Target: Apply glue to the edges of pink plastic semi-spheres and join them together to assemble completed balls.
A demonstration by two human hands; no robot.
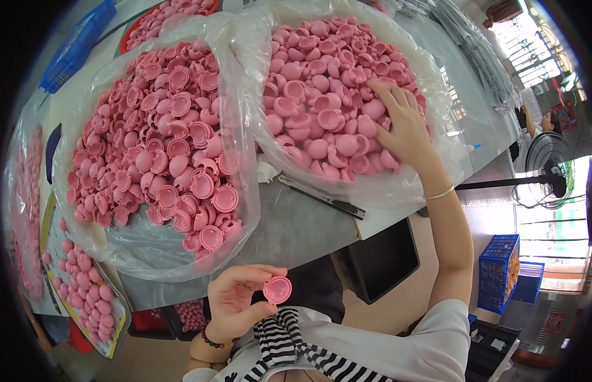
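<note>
Between the thumb and fingers of my left hand point(235, 299) is a round pink plastic half-shell point(278, 290), its hollow side showing, held near my body in front of the table edge. My right hand point(404, 124) reaches out over the heap of pink plastic shells point(331, 83) in the right clear bag point(388, 188). Its fingers are spread and rest on the shells, and I see nothing gripped in it. To the left, a second clear bag point(156, 264) lies wide, with a heap of similar pink half-shells point(178, 159) in it, many showing their hollow sides.
A black-and-grey utility knife point(327, 200) lies on the grey table point(289, 235) between the bags. At the left stand a tray of pink balls point(121, 318) and a blue crate point(76, 44). A black bin point(385, 261) sits below the table edge; a fan point(547, 172) stands right.
</note>
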